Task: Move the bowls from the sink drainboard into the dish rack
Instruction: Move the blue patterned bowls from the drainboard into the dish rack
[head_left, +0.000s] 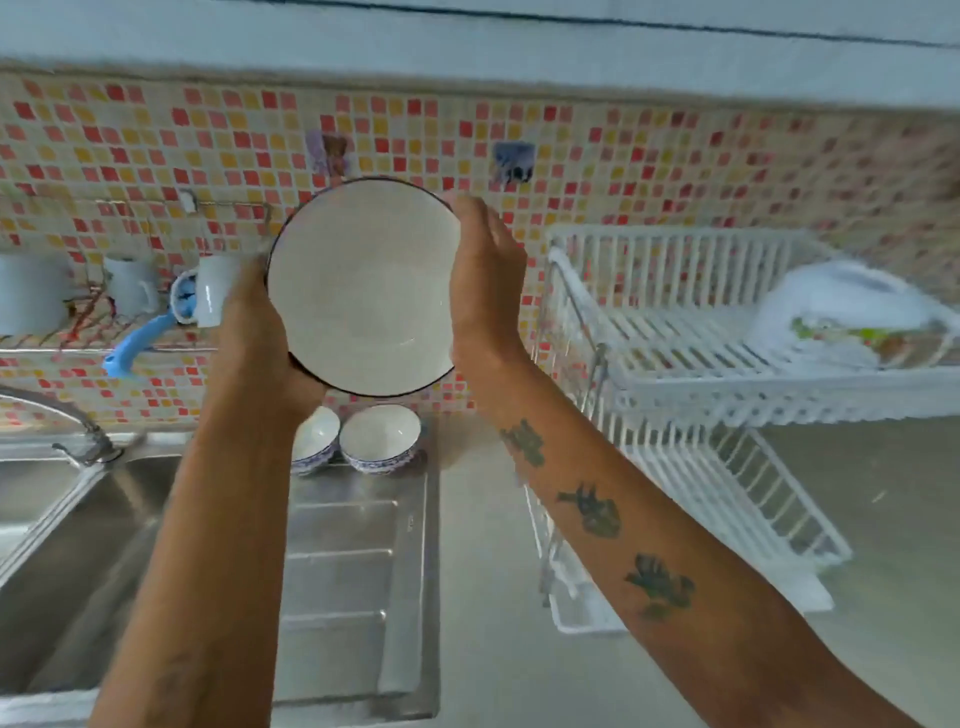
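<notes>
Two small blue-patterned bowls (380, 439) remain on the steel drainboard (358, 561). Left hand (260, 332) and right hand (485, 275) clasp a large white bowl (363, 286) in mid-air, fingers curled around its sides (rack-bound, I judge). White dish rack (691, 364) holds blurred crockery already.

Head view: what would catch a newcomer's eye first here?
The large white bowl, held up at centre frame between the left hand and right hand, its inside facing the camera. Behind it runs a red and yellow mosaic wall; the white dish rack stands to the right.
</notes>
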